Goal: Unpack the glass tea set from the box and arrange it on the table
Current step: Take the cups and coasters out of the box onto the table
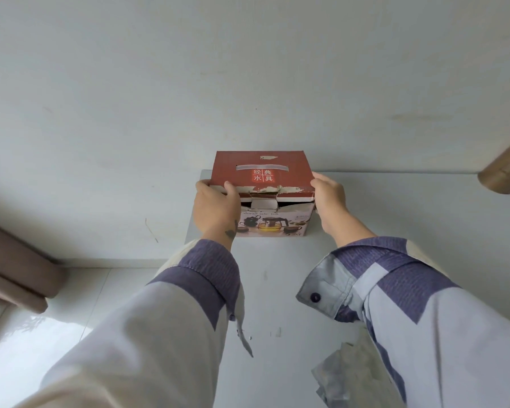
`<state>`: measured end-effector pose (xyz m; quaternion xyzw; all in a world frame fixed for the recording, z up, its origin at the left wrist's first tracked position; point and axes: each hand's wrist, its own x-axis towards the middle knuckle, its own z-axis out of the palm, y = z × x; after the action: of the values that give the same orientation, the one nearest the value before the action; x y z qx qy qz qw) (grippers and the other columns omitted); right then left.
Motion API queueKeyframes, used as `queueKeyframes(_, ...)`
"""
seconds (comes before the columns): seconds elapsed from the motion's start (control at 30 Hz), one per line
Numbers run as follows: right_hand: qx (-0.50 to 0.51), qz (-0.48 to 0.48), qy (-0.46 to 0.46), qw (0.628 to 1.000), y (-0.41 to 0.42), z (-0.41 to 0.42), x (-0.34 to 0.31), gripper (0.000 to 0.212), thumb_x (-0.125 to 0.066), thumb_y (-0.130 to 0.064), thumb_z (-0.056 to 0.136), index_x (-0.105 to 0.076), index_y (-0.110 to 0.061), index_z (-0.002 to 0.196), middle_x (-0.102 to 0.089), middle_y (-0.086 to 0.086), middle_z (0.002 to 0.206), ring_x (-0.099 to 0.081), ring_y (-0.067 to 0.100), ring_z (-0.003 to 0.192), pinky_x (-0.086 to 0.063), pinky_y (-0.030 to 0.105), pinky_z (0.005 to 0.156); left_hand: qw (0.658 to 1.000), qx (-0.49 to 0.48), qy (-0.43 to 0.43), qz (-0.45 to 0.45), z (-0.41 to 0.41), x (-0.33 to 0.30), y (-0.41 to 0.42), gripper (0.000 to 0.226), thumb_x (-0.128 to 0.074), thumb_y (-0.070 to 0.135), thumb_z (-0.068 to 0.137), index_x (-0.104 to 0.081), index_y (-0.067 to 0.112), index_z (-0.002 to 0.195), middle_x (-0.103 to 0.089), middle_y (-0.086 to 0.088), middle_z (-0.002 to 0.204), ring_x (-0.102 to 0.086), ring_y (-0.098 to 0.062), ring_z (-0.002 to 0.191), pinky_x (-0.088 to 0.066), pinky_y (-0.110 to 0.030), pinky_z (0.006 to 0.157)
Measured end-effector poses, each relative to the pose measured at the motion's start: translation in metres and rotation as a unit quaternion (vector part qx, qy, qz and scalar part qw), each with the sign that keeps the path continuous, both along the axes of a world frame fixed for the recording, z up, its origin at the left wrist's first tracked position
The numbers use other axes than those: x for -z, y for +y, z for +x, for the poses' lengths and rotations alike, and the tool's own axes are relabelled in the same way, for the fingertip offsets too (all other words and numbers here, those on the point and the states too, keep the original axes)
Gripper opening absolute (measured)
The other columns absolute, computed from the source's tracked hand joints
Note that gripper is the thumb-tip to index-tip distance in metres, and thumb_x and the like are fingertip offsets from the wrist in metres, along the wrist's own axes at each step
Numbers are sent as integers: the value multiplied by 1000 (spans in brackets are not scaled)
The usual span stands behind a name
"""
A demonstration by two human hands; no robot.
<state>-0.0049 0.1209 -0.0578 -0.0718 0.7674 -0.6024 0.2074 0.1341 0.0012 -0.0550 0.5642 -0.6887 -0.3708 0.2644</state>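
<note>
A red cardboard tea set box (262,169) stands on the white table (395,207) near its far left corner, against the wall. Its lid is down, with a torn front edge and a white handle strip on top. A picture of a glass teapot and cups is printed on its front side. My left hand (217,206) grips the lid's front left corner, fingers curled over the edge. My right hand (329,197) holds the front right corner of the box. The tea set itself is hidden inside.
A brown cylindrical object (505,169) sticks into view at the right edge, above the table. A brown curtain (15,269) hangs at the left beside the white floor. A crumpled grey piece of cloth or paper (345,375) lies near the table's front.
</note>
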Motion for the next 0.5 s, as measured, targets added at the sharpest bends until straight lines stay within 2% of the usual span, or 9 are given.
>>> queueKeyframes(0.07, 25, -23, 3, 999, -4, 2, -1, 40, -39, -20, 91, -64, -20, 121, -67, -2, 118, -61, 18, 105, -51, 33, 88, 1000, -2, 24, -14, -1, 0, 1, 48, -43, 44, 93, -41, 11, 128, -62, -5, 111, -61, -25, 95, -50, -38, 79)
queueKeyframes(0.1, 40, -34, -3, 999, -7, 2, -2, 38, -39, -23, 91, -66, -17, 117, -67, -1, 114, -60, 19, 103, -49, 34, 88, 999, -2, 33, -29, -2, -1, 1, 49, -40, 47, 94, -40, 12, 129, -62, -5, 108, -61, -26, 94, -50, -39, 78)
queueKeyframes(0.17, 69, -59, -16, 996, -13, 0, -10, 39, -36, -28, 92, -66, -5, 99, -65, 6, 96, -59, 25, 93, -45, 35, 77, 996, 2, 55, -63, -4, -5, -3, 52, -34, 50, 94, -38, 14, 130, -63, -6, 108, -60, -27, 96, -49, -40, 80)
queueKeyframes(0.23, 85, -74, -16, 994, -18, -8, -16, 37, -33, -26, 93, -61, -2, 91, -64, 15, 97, -61, 35, 101, -45, 40, 79, 993, 24, 93, -74, -8, -10, -9, 52, -29, 50, 96, -35, 14, 133, -60, -8, 119, -58, -25, 108, -47, -37, 84)
queueKeyframes(0.27, 80, -74, -10, 994, -19, -11, -19, 35, -33, -24, 94, -62, -5, 94, -64, 16, 105, -58, 34, 110, -45, 41, 86, 990, 45, 110, -75, -10, -12, -13, 52, -28, 49, 97, -32, 15, 136, -57, -8, 128, -56, -22, 116, -44, -34, 88)
queueKeyframes(0.33, 38, -61, 25, 997, -23, -18, -23, 33, -37, -21, 95, -62, -12, 113, -61, 8, 126, -53, 27, 122, -41, 37, 98, 984, 95, 122, -85, -17, -15, -21, 53, -26, 45, 99, -25, 16, 143, -46, -4, 142, -47, -18, 128, -39, -33, 96)
queueKeyframes(0.4, -22, -53, 77, 995, -28, -25, -25, 41, -41, -18, 95, -52, -23, 134, -52, -4, 140, -46, 16, 129, -35, 26, 102, 979, 134, 113, -102, -24, -16, -30, 54, -26, 41, 100, -17, 19, 148, -33, 3, 152, -40, -16, 134, -33, -31, 101)
queueKeyframes(0.5, -74, -36, 117, 990, -42, -36, -21, 55, -45, -15, 95, -33, -29, 146, -40, -9, 149, -40, 11, 134, -32, 21, 102, 977, 173, 54, -110, -38, -13, -47, 62, -35, 42, 96, -10, 25, 151, -17, 4, 158, -34, -21, 138, -31, -39, 109)
